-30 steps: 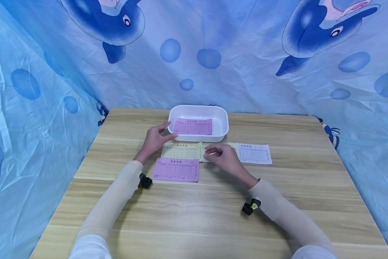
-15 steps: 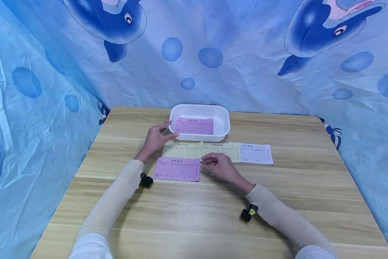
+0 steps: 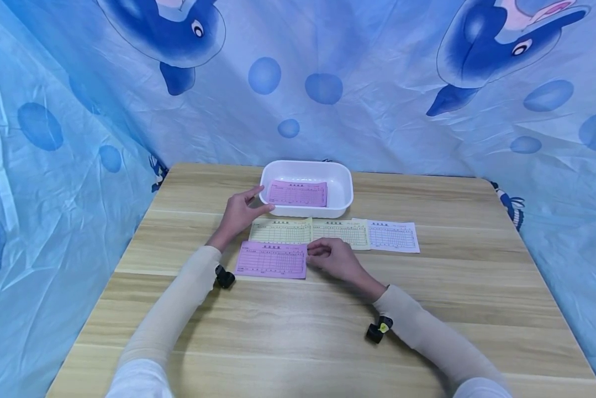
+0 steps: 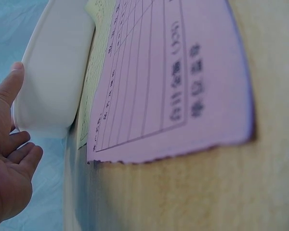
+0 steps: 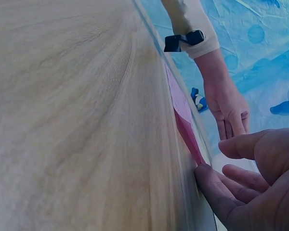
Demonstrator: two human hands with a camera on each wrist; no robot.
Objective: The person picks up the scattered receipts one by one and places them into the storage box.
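Five slips show at one white tray [image 3: 298, 212]: an inner pink slip [image 3: 298, 194] inside, with an outer pink slip [image 3: 271, 260], two yellow slips [image 3: 279, 231] and a white slip [image 3: 393, 236] on its near side. The tray stands close to the wooden table's [image 3: 298, 337] far edge; tabletop stretches right and near. A left hand [image 3: 240, 214], thumb and forefinger spread, touches the tray's left end, unclenched; a right hand [image 3: 336, 258], angled in from near right, fingers the outer pink slip's right edge loosely, thumb apart.
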